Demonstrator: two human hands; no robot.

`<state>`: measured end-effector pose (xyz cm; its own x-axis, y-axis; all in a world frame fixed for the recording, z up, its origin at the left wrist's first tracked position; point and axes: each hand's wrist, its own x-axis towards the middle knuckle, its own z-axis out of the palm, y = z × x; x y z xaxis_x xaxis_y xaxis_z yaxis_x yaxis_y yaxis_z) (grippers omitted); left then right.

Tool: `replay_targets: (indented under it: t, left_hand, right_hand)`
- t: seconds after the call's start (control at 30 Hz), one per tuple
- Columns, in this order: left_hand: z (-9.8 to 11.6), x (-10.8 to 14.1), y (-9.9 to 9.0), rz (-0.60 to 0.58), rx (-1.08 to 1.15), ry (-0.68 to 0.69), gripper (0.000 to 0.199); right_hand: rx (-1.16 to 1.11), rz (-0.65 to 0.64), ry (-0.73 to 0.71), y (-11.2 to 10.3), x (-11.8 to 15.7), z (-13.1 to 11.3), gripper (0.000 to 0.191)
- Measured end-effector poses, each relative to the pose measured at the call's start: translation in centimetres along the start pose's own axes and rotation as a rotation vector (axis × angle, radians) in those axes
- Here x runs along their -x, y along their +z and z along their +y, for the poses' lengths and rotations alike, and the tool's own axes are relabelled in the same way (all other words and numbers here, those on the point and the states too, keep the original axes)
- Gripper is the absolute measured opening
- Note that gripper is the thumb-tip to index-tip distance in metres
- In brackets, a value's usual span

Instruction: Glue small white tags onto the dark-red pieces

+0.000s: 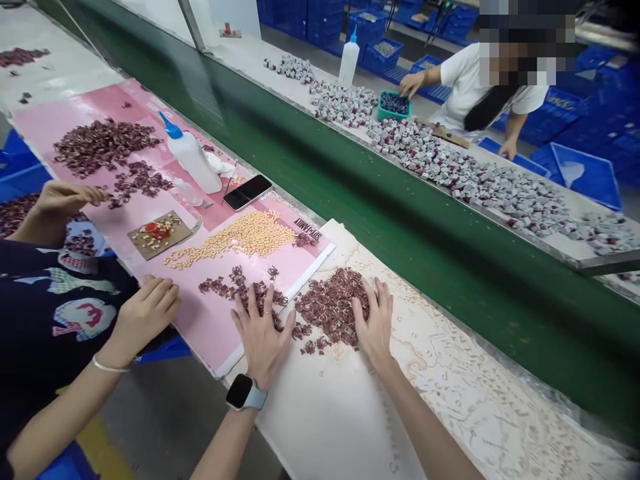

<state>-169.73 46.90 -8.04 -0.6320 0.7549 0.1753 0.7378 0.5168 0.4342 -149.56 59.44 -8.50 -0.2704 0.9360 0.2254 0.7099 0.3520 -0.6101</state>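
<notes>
- Working along the desk (350, 413), you have bare white surface toward you; its near edge drops off just behind your wrists.
- Mind the pink sheet (210, 320), whose raised edge can snag.
- Between your hands lies the pile of small maroon pieces (330, 307): light, loose, apt to scatter; scoop from both flanks.
- Your left hand (261, 333) and right hand (374, 320) lie flat, fingers spread, gripping nothing.

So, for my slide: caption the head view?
Left hand and right hand flat around a pile of small maroon parts.
</notes>
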Motion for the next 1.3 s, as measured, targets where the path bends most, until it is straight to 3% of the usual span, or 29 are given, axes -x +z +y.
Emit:
replay_targets:
  t: [0.23,0.47,0.87,1.1,1.3]
  left_hand:
    - [4.0,1.7,1.7,-0.048,0.106,0.114,0.068]
    - [7.8,2.9,3.5,-0.028,0.279,0.104,0.061]
    - [7.3,3.5,3.5,-0.026,0.728,0.068,0.047]
    - [7.3,4.0,3.5,0.004,0.907,0.022,0.040]
    - [7.4,4.3,3.8,0.061,0.966,0.002,0.039]
  right_hand:
    - [0.003,0.008,-0.091,1.3,-0.1,-1.3,0.039]
    - [-0.180,0.004,0.029,2.0,1.6,-2.8,0.036]
    - [-0.759,-0.051,0.364,2.9,3.6,-7.0,0.039]
    - [-1.050,-0.149,0.445,3.1,4.2,-6.4,0.036]
    - [-1.147,-0.135,0.530,3.5,4.5,-6.3,0.037]
